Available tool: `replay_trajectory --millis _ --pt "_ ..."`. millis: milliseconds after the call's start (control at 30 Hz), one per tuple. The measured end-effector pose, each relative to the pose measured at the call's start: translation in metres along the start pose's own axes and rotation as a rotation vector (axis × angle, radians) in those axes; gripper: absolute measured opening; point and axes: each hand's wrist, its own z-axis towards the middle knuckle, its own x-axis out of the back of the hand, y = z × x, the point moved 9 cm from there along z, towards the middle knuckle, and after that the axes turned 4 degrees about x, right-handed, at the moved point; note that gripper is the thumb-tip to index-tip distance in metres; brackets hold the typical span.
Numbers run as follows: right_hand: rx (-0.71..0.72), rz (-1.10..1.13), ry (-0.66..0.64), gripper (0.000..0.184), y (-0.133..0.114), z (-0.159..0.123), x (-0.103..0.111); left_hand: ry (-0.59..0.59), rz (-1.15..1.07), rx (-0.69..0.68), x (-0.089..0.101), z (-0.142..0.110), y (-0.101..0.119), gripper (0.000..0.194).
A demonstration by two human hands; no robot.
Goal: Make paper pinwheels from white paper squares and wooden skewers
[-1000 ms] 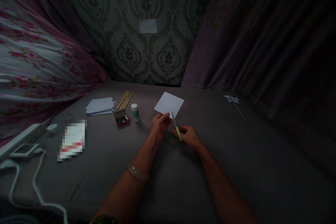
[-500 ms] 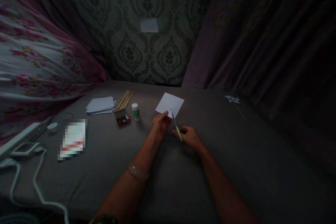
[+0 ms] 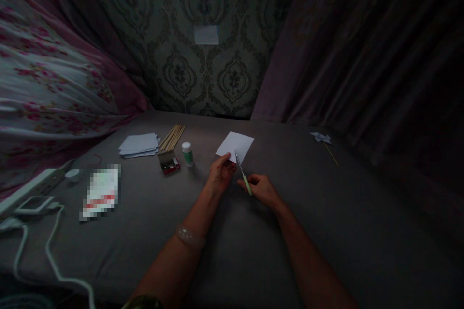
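Note:
A square sheet of white paper (image 3: 237,144) is held up over the grey-covered table. My left hand (image 3: 222,172) pinches its near edge, with the thumb on top and the fingers beneath. My right hand (image 3: 261,187) grips a pair of scissors (image 3: 247,183) with pale green handles. Their metal blades point away from me and lie at the paper's near part, just right of my left thumb. Whether the blades are parted is too small to tell.
Left of my hands stand a white-capped bottle (image 3: 187,154) and an open small box (image 3: 168,164) of metal bits. Behind are wooden sticks (image 3: 173,137) and a paper stack (image 3: 139,145). A paper pinwheel (image 3: 321,137) lies right. A power strip (image 3: 34,189) with cables sits far left.
The far corner of the paper has dipped slightly toward me, and the sheet bends a little. Both hands and the scissors stay almost in place.

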Motion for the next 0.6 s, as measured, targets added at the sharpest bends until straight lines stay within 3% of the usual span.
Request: replay_trajectory --millis 333,400,600 --pt "0.069 -0.096 -0.138 0.039 -0.007 -0.003 0.003 0.069 0.032 -0.198 0.011 0.001 0.021 0.035" --pt "0.079 -0.019 -0.069 0.043 -0.009 -0.001 0.015 0.088 0.054 -0.205 0.014 0.002 0.023 0.035" --pt "0.023 0.164 0.309 0.049 0.005 0.005 0.062 0.049 0.093 -0.162 0.009 0.003 0.013 0.024"
